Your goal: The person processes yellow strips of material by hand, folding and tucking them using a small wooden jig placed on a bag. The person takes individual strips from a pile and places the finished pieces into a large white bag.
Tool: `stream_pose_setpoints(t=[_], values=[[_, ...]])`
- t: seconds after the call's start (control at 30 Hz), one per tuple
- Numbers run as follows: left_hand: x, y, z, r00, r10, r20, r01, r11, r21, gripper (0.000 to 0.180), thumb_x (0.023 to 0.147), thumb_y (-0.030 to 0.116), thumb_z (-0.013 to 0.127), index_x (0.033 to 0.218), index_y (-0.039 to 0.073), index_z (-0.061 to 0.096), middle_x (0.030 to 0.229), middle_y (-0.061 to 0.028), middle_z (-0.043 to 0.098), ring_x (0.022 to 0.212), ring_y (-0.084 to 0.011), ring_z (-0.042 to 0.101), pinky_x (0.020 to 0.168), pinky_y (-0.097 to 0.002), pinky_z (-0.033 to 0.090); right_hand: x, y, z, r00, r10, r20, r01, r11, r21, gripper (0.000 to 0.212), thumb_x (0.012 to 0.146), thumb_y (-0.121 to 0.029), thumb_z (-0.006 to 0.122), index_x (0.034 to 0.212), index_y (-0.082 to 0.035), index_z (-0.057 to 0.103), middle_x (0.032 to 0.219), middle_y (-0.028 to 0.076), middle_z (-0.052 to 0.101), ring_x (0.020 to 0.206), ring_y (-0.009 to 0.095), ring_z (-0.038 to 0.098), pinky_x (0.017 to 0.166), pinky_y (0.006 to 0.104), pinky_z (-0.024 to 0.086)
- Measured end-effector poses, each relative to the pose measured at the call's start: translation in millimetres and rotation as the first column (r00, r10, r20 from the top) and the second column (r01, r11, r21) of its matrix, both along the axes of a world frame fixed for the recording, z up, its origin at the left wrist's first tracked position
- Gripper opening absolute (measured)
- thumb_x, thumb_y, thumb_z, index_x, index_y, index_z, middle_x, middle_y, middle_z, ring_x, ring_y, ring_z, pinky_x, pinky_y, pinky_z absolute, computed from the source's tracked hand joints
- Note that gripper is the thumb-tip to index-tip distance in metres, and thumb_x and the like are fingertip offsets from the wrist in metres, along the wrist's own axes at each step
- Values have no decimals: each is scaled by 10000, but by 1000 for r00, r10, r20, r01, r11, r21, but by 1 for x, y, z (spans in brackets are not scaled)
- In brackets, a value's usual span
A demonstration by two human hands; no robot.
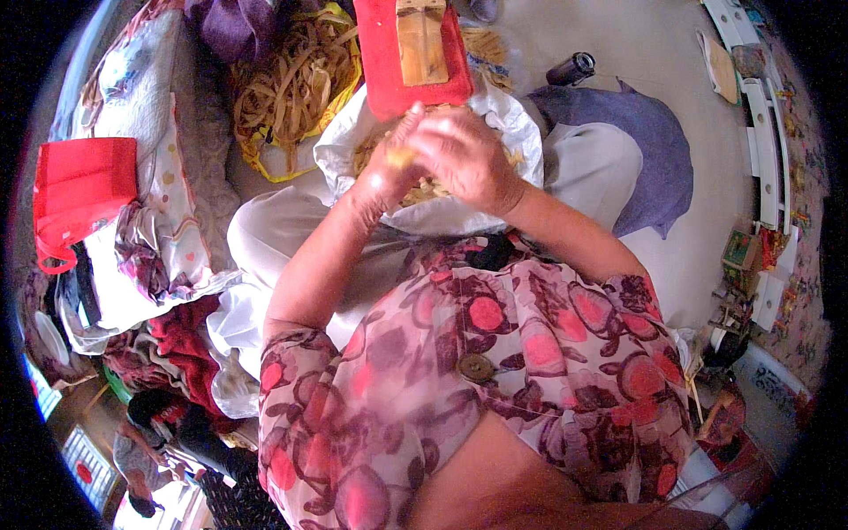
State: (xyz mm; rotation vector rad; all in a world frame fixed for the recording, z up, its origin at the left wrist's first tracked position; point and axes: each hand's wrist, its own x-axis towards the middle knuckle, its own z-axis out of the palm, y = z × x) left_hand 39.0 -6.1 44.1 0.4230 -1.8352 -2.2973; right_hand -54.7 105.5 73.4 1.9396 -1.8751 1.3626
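My left hand (393, 168) and my right hand (468, 159) are brought together above an open white cloth sack (340, 146). The fingers are closed against each other, partly smeared by motion, with the right hand's fingers folded over the left. A small yellowish spot shows at the left hand; what it is, and what lies between the palms, I cannot make out. Pale cut pieces (424, 193) lie in the sack below. Just beyond my hands is a red board (380, 66) carrying a wooden block (422, 53) with a slot across it.
A yellow-rimmed bag (287, 88) of long tan strips sits at far left. A dark bottle (571, 69) lies on the floor beside a grey-blue cloth (658, 146). At left, a red bag (84, 190) rests on bedding. Another person (146, 450) is at the lower left.
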Motion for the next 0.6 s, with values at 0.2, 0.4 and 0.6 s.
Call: stream_pose_setpoints(t=[0.2, 0.4, 0.6], values=[[1, -6, -8, 999, -16, 31, -4, 833, 554, 256, 897, 198, 466, 1032, -10, 531, 947, -76, 571, 849, -178, 564, 759, -309, 471, 14, 4, -17, 959, 22, 283, -71, 984, 162, 119, 808, -142, 582, 853, -32, 565, 778, 116, 557, 747, 285, 557, 681, 371, 436], [-2, -10, -20, 968, -250, 17, 180, 738, 651, 288, 913, 319, 438, 1045, 86, 544, 940, -36, 604, 765, -139, 581, 690, -271, 486, -1, -15, 3, 887, -163, 433, 91, 979, 184, 213, 896, -199, 451, 834, 1, 487, 704, 193, 517, 665, 377, 520, 590, 418, 403], [-3, -20, -1, 956, -189, 226, 235, 951, -199, 249, 879, 257, 500, 848, 29, 596, 787, -11, 621, 669, -153, 598, 580, -331, 485, -6, -13, -16, 884, -186, 430, 62, 956, 287, 194, 898, -172, 432, 827, 5, 469, 670, 202, 496, 660, 383, 512, 583, 411, 401]])
